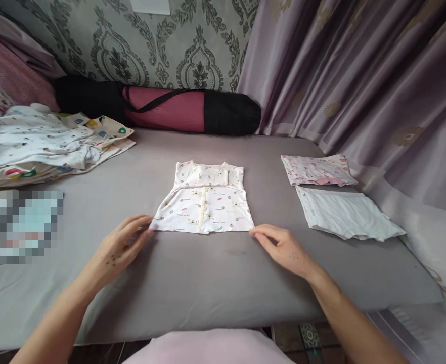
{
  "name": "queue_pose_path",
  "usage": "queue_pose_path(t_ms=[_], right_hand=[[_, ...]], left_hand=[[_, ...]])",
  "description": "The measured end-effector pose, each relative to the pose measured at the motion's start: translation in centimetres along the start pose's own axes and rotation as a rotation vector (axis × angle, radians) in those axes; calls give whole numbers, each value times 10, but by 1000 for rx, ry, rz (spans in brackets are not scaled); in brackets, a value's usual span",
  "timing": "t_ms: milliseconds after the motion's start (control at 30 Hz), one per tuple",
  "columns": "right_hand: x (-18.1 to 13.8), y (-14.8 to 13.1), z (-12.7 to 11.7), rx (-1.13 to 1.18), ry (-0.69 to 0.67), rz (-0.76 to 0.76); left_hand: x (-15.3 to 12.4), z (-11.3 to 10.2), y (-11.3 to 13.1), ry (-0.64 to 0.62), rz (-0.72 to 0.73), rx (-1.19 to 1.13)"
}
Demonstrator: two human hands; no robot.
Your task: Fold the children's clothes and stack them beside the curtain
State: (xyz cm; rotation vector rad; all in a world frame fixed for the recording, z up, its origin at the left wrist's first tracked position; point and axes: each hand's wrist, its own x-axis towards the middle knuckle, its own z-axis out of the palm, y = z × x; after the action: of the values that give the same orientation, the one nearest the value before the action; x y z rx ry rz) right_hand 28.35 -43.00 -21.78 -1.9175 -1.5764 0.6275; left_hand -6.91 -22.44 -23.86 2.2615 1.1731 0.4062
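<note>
A small white baby shirt (223, 207) with a tiny print and a pale yellow button strip lies flat in front of me, its upper part folded over. My left hand (122, 245) pinches the shirt's near left corner between thumb and fingers. At the near right corner, my right hand (281, 247) has its thumb and fingertips closed on the hem. Both corners rest on or just above the grey sheet (208, 273).
Folded pink printed cloth (317, 170) and folded white cloth (348, 215) lie to the right. Loose printed clothes (48, 141) are heaped at the left, above a blurred flat item (29, 227). A black and pink long bag (166, 108) lies along the wall beside purple curtains (340, 76).
</note>
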Motion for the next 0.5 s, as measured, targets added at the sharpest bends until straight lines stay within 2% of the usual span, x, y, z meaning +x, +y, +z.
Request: queue_pose_path(t_ms=[67,133,300,500], right_hand=[[8,6,0,-60,113,102],[17,12,2,-157,146,155],[30,14,12,-300,128,224],[37,7,16,-291,103,233]], left_hand=[[8,2,0,90,-95,48],[18,5,0,115,-136,110],[35,10,4,64,-216,132],[39,10,12,34,-259,87]])
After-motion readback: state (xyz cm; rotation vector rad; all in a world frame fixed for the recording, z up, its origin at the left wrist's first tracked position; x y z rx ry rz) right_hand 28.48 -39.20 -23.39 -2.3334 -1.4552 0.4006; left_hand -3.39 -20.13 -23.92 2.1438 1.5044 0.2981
